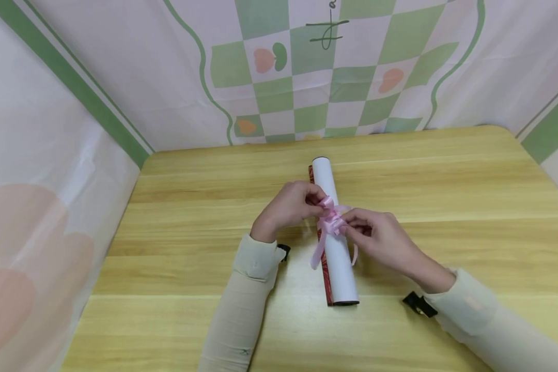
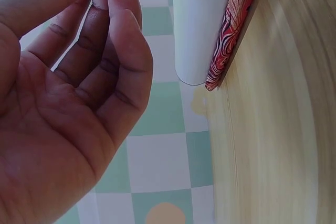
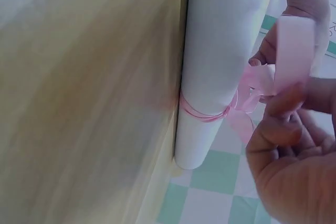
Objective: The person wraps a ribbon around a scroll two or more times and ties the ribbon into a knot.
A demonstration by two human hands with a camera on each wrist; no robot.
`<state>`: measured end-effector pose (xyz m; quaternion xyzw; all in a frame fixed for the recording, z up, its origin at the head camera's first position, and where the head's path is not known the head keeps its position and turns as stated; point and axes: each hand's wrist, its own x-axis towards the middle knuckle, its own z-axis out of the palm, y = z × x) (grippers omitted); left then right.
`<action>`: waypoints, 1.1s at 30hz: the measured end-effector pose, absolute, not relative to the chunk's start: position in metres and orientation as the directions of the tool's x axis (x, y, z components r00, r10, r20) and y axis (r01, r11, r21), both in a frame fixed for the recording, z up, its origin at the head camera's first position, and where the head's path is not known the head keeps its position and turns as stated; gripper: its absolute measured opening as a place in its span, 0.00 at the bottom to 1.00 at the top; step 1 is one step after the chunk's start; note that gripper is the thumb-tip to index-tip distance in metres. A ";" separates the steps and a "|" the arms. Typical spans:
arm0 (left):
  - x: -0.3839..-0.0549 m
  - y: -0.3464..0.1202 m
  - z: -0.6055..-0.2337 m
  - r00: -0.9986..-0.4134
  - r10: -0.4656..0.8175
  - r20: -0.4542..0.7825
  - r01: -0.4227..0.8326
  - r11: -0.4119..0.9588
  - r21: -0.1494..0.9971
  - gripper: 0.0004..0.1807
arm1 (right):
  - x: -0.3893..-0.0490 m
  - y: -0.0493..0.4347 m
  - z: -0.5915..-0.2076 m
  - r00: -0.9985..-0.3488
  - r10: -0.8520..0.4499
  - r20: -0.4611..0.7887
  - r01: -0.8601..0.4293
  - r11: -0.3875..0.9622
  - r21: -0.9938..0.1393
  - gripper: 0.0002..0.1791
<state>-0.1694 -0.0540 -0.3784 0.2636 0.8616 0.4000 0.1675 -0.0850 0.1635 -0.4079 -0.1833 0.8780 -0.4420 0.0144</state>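
A white roll (image 1: 344, 271) with dark-rimmed ends lies lengthwise on the table. Along its left side runs a red patterned strip (image 1: 326, 284), whose dark and pale swirls show in the left wrist view. Pink ribbon (image 1: 331, 225) circles the roll near its middle and is gathered in a bow on top, tails hanging to both sides. My left hand (image 1: 289, 206) pinches ribbon at the bow's upper left between thumb and fingers. From the right, my right hand (image 1: 383, 240) pinches another part of it; a broad ribbon loop (image 3: 295, 51) rises from those fingertips in the right wrist view.
The wooden table (image 1: 181, 248) extends on both sides of the roll. A green-and-white checkered cloth (image 1: 311, 93) hangs behind its far edge, with a pale cloth (image 1: 37, 206) at the left. Black clips (image 1: 419, 305) sit by both sleeve cuffs.
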 end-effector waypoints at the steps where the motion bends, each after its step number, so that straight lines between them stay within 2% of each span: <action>1: -0.169 -0.054 -0.378 -0.804 0.589 -0.078 0.320 0.540 0.778 0.05 | -0.085 0.164 -0.408 -0.940 -0.318 0.125 -0.288 0.542 -0.789 0.07; 11: -0.168 -0.051 -0.381 -0.808 0.584 -0.080 0.314 0.541 0.780 0.04 | -0.089 0.168 -0.409 -0.972 -0.226 0.066 -0.195 0.618 -0.762 0.11; 19: -0.168 -0.050 -0.382 -0.800 0.594 -0.083 0.306 0.523 0.795 0.03 | -0.094 0.167 -0.409 -0.978 -0.196 0.073 -0.179 0.604 -0.777 0.10; 24: -0.168 -0.049 -0.382 -0.798 0.598 -0.074 0.324 0.529 0.784 0.03 | -0.097 0.161 -0.408 -0.982 -0.186 0.035 -0.142 0.601 -0.787 0.14; 30: -0.168 -0.049 -0.381 -0.800 0.595 -0.081 0.322 0.538 0.779 0.04 | -0.098 0.155 -0.409 -0.986 -0.165 0.021 -0.116 0.590 -0.799 0.09; 33: -0.168 -0.050 -0.380 -0.800 0.594 -0.086 0.314 0.536 0.784 0.04 | -0.098 0.155 -0.408 -0.986 -0.165 0.008 -0.103 0.577 -0.810 0.12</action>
